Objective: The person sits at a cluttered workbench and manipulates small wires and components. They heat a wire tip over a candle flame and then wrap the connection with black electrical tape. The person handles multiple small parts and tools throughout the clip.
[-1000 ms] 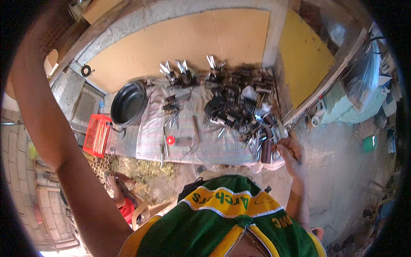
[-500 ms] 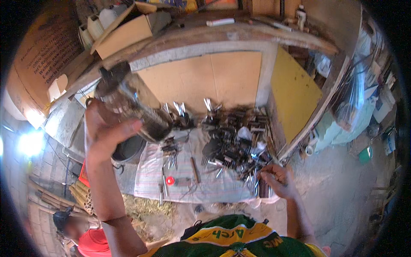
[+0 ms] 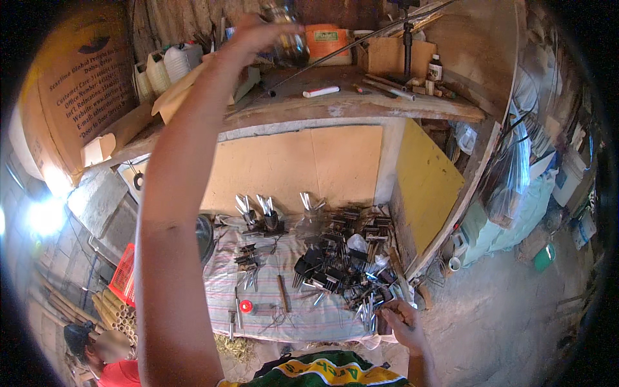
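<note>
Left hand (image 3: 258,32) lifts a glass jar (image 3: 287,42) to the wooden shelf (image 3: 361,106).
Fingers close around it; keep it upright. Right hand (image 3: 400,322) pinches metal parts (image 3: 371,313) on the striped cloth (image 3: 309,316).

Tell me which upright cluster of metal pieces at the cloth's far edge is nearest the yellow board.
The rightmost cluster, beside the dark heap of parts; the other two stand further left.

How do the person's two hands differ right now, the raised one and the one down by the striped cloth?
The left hand is stretched up to the wooden shelf, while the right hand stays low at the edge of the striped cloth. The left hand grips a clear glass jar; the right hand pinches small metal-legged parts. Both are bare.
</note>
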Motion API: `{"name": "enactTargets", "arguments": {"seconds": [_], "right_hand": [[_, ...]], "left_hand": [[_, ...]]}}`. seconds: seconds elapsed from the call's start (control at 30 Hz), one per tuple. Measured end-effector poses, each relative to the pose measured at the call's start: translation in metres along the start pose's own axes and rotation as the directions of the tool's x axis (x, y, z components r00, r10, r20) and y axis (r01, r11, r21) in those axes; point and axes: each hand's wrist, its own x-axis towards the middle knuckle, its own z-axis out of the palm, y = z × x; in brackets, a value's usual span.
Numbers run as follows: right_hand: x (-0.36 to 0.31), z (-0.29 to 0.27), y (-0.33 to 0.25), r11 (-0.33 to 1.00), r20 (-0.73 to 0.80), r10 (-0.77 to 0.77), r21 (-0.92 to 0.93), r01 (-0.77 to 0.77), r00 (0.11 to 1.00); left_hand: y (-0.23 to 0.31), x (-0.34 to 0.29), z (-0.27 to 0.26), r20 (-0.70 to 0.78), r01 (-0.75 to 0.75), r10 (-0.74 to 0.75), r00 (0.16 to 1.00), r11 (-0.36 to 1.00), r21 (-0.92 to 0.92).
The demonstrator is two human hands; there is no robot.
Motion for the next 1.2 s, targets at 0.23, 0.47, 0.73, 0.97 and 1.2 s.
{"name": "enactTargets", "arguments": {"seconds": [0.23,0.47,0.73,0.97,1.2], "right_hand": [[-0.023,-0.024,0.017,0.999,-0.173,-0.021,0.025,0.025,0.985],[-0.025,-0.024,0.014,0.998,-0.17,-0.025,0.054,0.035,0.985],[-0.01,-0.021,0.008,1.0,-0.194,-0.017,0.013,0.02,0.981],[0.004,0.002,-0.004,0.998,-0.113,-0.04,0.04,0.045,0.993],[0.008,0.012,-0.01,0.998,-0.231,0.043,-0.034,-0.052,0.972]], "left_hand": [[-0.025,0.008,0.055,0.08,0.123,-0.128,0.989,0.99,0.068],[-0.02,-0.012,0.05,0.132,0.03,-0.049,0.99,0.989,0.143],[0.034,-0.093,0.027,-0.134,-0.575,0.664,0.735,0.717,0.394],[0.035,-0.102,0.065,0.537,-0.689,0.433,0.724,0.493,0.532],[0.049,-0.126,0.068,0.464,-0.578,0.348,0.815,0.557,0.597]]}}
